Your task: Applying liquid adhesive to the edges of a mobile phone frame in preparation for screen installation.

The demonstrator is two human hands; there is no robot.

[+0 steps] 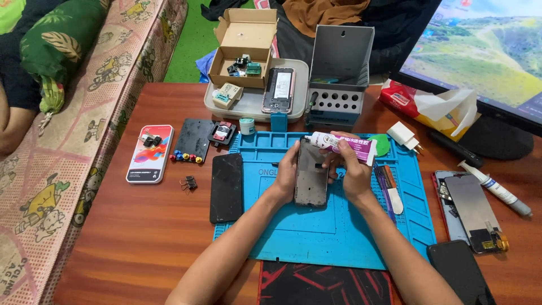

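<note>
A red-and-black mat (324,285) lies at the table's near edge; on the blue mat's (350,243) middle, the left hand (286,172) grips a phone frame (311,179); the right hand (353,169) clasps a glue tube (341,145) over its top edge.

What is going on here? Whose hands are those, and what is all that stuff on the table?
The camera sits on a person's head and looks down, so these are that person's own hands. The left hand steadies a dark phone frame. The right hand holds a white and pink glue tube with its tip at the frame's top edge. They work over a blue mat on a wooden table. Nearby lie a black phone screen, a cardboard box of small parts and a grey tool stand.
</note>
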